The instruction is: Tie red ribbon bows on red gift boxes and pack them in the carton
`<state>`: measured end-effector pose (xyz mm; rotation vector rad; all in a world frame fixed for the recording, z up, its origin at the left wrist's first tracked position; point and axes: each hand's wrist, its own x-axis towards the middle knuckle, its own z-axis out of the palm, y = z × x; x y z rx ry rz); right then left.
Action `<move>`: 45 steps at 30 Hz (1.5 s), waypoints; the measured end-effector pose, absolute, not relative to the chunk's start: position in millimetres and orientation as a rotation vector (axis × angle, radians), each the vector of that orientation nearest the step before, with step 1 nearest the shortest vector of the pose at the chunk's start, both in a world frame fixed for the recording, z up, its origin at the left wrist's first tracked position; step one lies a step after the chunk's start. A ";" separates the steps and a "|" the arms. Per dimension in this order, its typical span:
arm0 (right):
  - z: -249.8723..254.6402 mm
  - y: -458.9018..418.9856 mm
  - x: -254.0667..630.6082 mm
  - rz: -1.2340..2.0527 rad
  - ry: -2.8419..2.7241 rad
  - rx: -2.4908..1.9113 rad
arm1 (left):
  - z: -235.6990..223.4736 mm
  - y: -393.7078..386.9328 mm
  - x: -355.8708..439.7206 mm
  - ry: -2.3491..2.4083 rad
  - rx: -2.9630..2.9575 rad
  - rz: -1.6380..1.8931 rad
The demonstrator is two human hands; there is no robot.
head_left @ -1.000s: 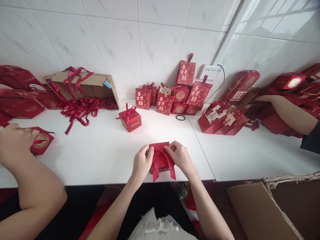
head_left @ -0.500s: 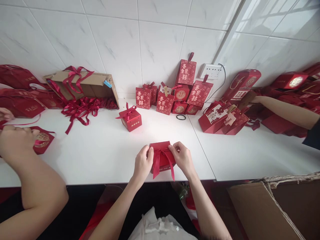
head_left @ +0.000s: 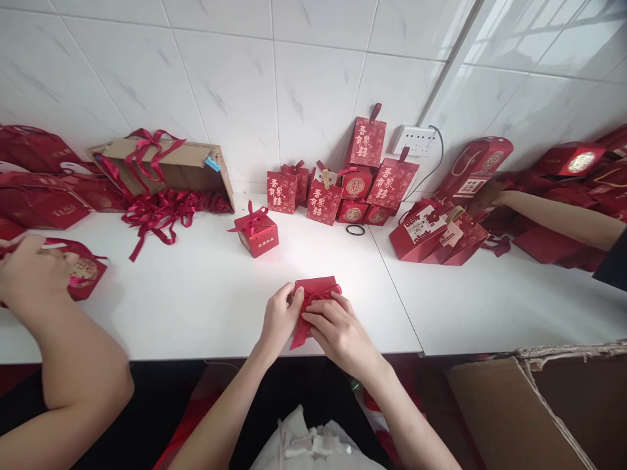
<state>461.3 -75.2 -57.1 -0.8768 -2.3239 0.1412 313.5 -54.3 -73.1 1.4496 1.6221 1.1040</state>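
A small red gift box [head_left: 316, 284] stands near the table's front edge with a red ribbon bow [head_left: 319, 297] tied on top. At the box's left side, my left hand [head_left: 280, 321] is closed, thumb over fingers, on the left end of the bow. My right hand [head_left: 343, 331] lies over the front of the box, its fingers bent onto the ribbon and hiding part of it. One ribbon tail [head_left: 300, 334] hangs down between the hands. Farther back sits another red gift box [head_left: 258, 236] with a ribbon bow.
A cardboard box [head_left: 171, 160] spills red ribbons [head_left: 161, 215] at the back left. Several red gift boxes [head_left: 323, 203] stand by the wall below a power strip [head_left: 415, 140]. A black ring [head_left: 355, 230] lies nearby. Other people's arms [head_left: 73, 346] reach in from both sides.
My right hand has left the right loop of the bow and moved down and left across the box front onto the ribbon. My left hand stays in place.
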 end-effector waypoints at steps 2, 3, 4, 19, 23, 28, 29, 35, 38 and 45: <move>-68.5 -74.4 458.9 0.068 -2.251 -0.860 | -72.9 -53.0 313.8 1.628 1.465 1.109; -72.1 -74.3 458.4 0.051 -2.222 -0.854 | -72.7 -52.3 313.8 1.628 1.468 1.108; -74.3 -74.3 458.2 0.041 -2.197 -0.845 | -72.6 -51.6 313.8 1.628 1.471 1.108; -81.9 -83.5 471.0 -0.066 -2.183 -0.653 | -63.5 -45.5 312.4 1.624 1.404 1.060; -82.7 -84.6 469.5 -0.087 -2.185 -0.666 | -57.7 -46.5 315.4 1.669 1.381 1.008; -84.9 -89.9 471.1 -0.100 -2.195 -0.683 | -56.5 -45.2 313.7 1.601 1.381 0.947; -85.8 -92.2 471.4 -0.100 -2.201 -0.686 | -56.9 -45.4 313.3 1.591 1.377 0.952; -84.5 -110.3 481.0 0.056 -2.189 -0.648 | -58.3 -50.4 310.7 1.543 1.502 1.016; -72.5 -106.5 492.8 0.164 -1.991 -0.600 | -58.3 -49.9 308.4 1.568 1.513 1.026; -65.7 -50.6 503.3 0.473 -2.093 -1.112 | -57.5 -41.4 310.8 1.621 1.417 1.023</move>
